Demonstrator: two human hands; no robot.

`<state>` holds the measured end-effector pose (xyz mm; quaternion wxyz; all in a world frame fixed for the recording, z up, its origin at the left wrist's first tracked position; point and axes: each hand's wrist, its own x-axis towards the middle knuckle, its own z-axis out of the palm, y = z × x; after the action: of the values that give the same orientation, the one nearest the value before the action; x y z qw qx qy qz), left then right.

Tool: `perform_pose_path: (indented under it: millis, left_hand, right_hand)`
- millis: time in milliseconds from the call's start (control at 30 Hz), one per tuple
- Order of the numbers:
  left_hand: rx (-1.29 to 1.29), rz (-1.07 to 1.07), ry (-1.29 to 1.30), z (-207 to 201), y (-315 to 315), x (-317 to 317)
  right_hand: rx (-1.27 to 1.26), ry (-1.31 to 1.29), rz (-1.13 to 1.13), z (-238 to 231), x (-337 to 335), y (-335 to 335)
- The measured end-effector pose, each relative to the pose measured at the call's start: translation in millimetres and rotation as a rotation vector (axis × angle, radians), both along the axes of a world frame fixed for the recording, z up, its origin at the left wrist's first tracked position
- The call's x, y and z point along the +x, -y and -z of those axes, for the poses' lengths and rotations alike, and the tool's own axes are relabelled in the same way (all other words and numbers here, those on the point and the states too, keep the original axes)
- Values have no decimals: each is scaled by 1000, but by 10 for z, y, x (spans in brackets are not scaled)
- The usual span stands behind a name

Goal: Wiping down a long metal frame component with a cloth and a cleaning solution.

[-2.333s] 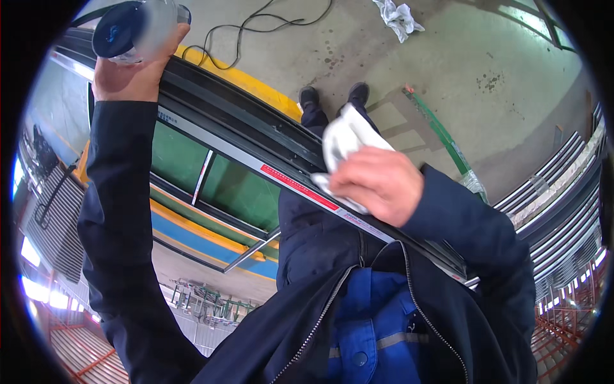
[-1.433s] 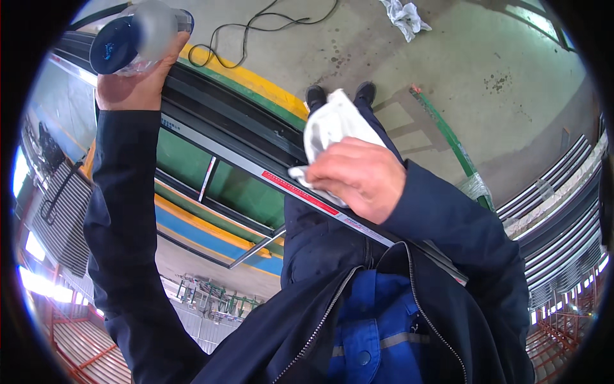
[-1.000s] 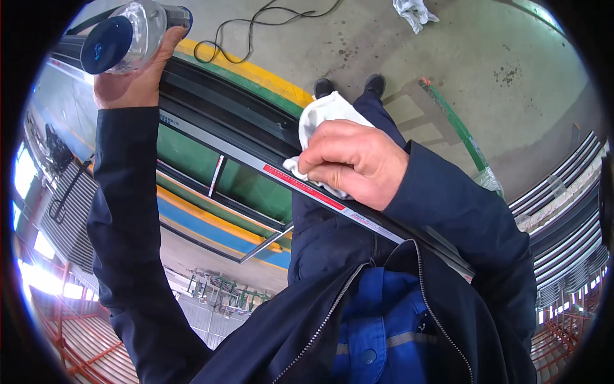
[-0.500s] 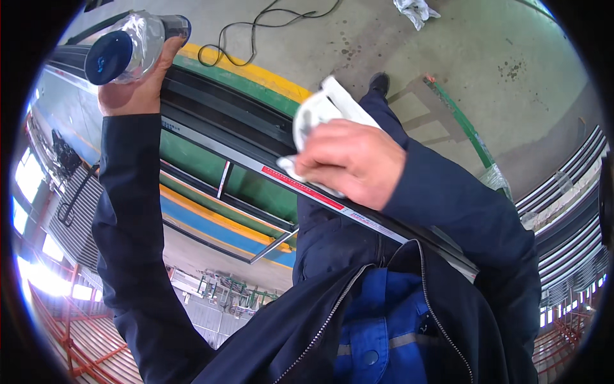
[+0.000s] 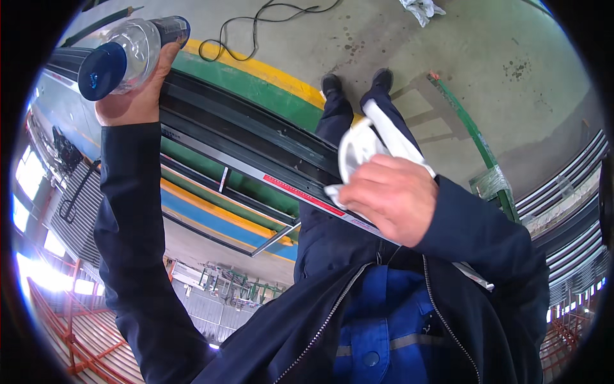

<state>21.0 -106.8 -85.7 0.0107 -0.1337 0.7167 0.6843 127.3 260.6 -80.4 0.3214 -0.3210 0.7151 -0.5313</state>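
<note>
My left hand [image 5: 131, 105], at the upper left, is closed around a clear plastic bottle [image 5: 142, 54] with a dark blue round end. The bottle is held tilted over the far left part of a long dark metal profile [image 5: 246, 131]. My right hand [image 5: 395, 197] pinches a bunched white cloth [image 5: 359, 146] near the middle. One corner of the cloth reaches the profile's surface; its upper part flaps loose and is blurred. A red printed strip [image 5: 300, 193] runs along the profile's near pale edge, just left of my right hand.
Beneath the profile are green, yellow and blue frame parts [image 5: 198, 211]. A black cable [image 5: 254, 32] curls on the floor beyond. White crumpled plastic [image 5: 422, 9] lies at the top. A green bar [image 5: 470, 131] stands at the right, near stacked metal profiles [image 5: 569, 192].
My right hand has moved right and nearer along the profile with the cloth. The bottle in my left hand has shifted slightly left and nearer. Both shoes now show.
</note>
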Motion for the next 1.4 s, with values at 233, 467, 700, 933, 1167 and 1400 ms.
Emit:
perform_pose_path:
  millis: [233,467,700,933,1167,1400]
  left_hand:
    - [-1181,354,-47,-43,-83,-29]
    - [-511,158,-27,95,142,-12]
    - [-909,204,-57,-175,2,20]
    - [-716,164,-1,-50,-46,19]
    - [-877,170,-29,-99,-29,40]
    - [-793,210,-19,-80,73,17]
  right_hand:
    - [-116,14,237,158,-76,275]
    - [-117,504,39,281,-15,-233]
    - [28,91,-137,150,51,-172]
    - [37,-66,168,169,106,-7]
    - [37,56,19,97,70,-103]
    - [-75,81,-61,151,-167,208]
